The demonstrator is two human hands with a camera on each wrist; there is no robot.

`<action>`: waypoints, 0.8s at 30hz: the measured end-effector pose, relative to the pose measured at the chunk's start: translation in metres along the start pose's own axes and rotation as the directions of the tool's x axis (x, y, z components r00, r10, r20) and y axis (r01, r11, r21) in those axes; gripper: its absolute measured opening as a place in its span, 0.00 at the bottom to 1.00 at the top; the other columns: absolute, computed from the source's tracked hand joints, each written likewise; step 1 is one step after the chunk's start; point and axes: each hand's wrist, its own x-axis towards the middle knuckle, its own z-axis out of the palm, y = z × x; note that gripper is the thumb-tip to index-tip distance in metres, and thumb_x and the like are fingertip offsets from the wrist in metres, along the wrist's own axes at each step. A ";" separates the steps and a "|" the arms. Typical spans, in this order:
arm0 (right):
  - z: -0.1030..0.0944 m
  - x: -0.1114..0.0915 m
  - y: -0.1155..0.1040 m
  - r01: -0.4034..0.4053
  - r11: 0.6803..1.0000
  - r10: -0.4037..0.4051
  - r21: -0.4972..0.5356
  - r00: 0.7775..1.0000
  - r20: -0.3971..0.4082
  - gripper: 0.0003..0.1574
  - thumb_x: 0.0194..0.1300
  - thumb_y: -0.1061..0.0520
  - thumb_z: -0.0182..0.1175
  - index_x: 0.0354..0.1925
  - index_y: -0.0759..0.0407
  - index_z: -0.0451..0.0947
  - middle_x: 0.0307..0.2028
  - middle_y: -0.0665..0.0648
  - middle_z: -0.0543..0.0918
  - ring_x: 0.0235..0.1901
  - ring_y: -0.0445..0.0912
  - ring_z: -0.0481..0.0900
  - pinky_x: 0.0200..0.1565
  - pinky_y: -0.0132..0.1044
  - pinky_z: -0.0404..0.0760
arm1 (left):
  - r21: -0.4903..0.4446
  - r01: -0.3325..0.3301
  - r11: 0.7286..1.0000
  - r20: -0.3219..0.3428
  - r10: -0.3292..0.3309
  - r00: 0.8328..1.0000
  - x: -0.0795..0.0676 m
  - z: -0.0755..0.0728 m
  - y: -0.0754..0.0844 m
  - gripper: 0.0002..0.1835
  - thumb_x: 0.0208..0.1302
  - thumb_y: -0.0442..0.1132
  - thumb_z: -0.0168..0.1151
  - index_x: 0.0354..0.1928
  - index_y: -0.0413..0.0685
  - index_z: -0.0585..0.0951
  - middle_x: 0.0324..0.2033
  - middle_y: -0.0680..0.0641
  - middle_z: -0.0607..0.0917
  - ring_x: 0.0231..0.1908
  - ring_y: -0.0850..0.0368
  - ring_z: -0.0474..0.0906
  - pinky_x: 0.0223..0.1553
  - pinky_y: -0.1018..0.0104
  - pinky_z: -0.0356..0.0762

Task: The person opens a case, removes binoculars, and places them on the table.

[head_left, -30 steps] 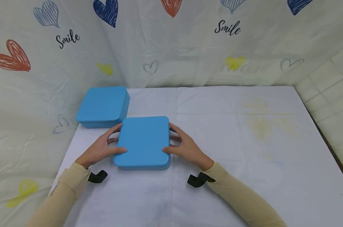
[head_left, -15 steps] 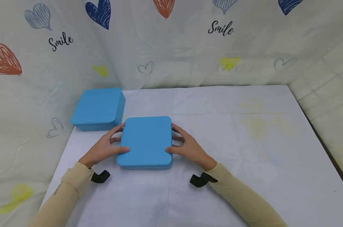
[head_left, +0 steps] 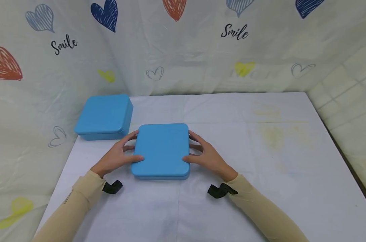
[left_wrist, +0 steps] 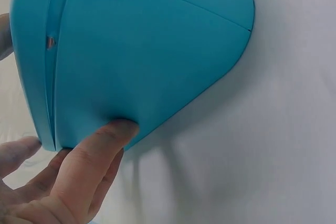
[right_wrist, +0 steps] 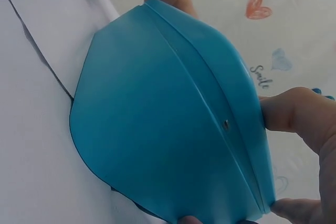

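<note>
A light blue box [head_left: 160,149] with rounded corners and a seam running round its side is held between my two hands, over the white tabletop. My left hand [head_left: 117,155] grips its left side, thumb over the near left corner and fingers along the side. On the opposite side my right hand [head_left: 208,158] grips it the same way. Close up in the left wrist view, fingertips press on the wall of the box [left_wrist: 142,51]. The right wrist view shows the box [right_wrist: 152,114] tilted across the picture, with fingers of the right hand at its edge.
A second blue box [head_left: 104,116] sits at the back left of the white-covered table [head_left: 246,141], just behind my left hand. A curtain [head_left: 195,50] printed with hearts hangs along the back and left. Black pieces [head_left: 220,191] jut from both sleeves at the wrists.
Both hands have moved to the right with the box, widening its distance from the second box. The grip looks the same. The head view has shifted slightly.
</note>
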 end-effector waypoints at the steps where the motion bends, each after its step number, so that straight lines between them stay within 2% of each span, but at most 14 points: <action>1: -0.001 -0.001 0.000 -0.001 1.000 0.001 -0.002 1.000 -0.003 0.63 0.61 0.51 0.75 0.82 0.35 0.48 0.82 0.50 0.56 0.78 0.57 0.64 0.70 0.51 0.77 | 0.000 -0.002 1.000 0.001 0.002 1.000 0.001 0.001 0.001 0.56 0.58 0.56 0.77 0.82 0.74 0.51 0.80 0.45 0.57 0.75 0.33 0.66 0.64 0.39 0.80; 15: -0.030 -0.009 0.005 -0.015 0.999 0.014 -0.037 0.999 -0.041 0.62 0.61 0.49 0.75 0.81 0.31 0.49 0.81 0.51 0.57 0.79 0.59 0.63 0.72 0.62 0.71 | -0.050 -0.061 0.997 0.004 0.061 0.998 0.020 0.020 0.019 0.55 0.59 0.53 0.78 0.82 0.70 0.53 0.80 0.46 0.59 0.73 0.34 0.68 0.62 0.42 0.82; 24: -0.042 -0.013 0.010 -0.007 0.999 0.004 -0.040 0.999 -0.053 0.61 0.61 0.49 0.74 0.81 0.31 0.50 0.81 0.53 0.58 0.78 0.62 0.63 0.74 0.65 0.67 | -0.104 -0.045 0.994 0.002 0.046 0.999 0.028 0.034 0.027 0.55 0.58 0.52 0.78 0.81 0.71 0.54 0.80 0.47 0.59 0.73 0.35 0.68 0.63 0.43 0.81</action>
